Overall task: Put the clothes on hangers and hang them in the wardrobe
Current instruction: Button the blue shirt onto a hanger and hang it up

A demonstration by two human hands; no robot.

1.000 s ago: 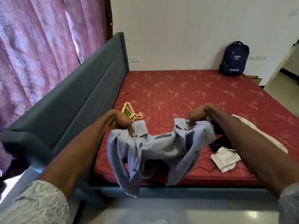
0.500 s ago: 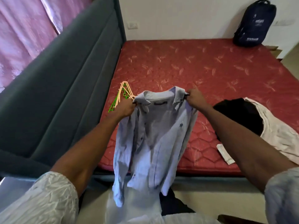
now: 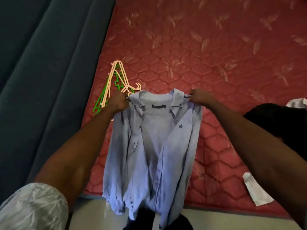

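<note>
Bed: red quilted mattress (image 3: 207, 52) with a hexagon stitch and pale leaf motifs, filling most of the view; its near edge runs across the bottom.
Headboard: dark teal padded headboard (image 3: 38, 67) with long ribbed panels, along the mattress's left side.
Shirt: pale blue long-sleeved button-up shirt (image 3: 154, 146), held up by its shoulders over the near edge of the mattress, front facing the camera. Collar spread, dark label inside the neck, small dark embroidered crest on the chest at the viewer's right, dark buttons down the placket. Front hangs unbuttoned; sleeves drape down at both sides; hem reaches past the mattress edge.
Dark garment: black cloth (image 3: 280, 123) lying on the mattress at the right, partly behind the right forearm.
White cloth: folded white piece (image 3: 255, 190) on the mattress near its lower right edge.
Hangers: bundle of peach and green plastic hangers (image 3: 116, 83) lying on the mattress beside the headboard, just behind the left hand.
Left hand (image 3: 118, 102): fingers curled, pinching the shirt's shoulder seam.
Right hand (image 3: 199, 98): fingers curled, pinching the opposite shoulder.
</note>
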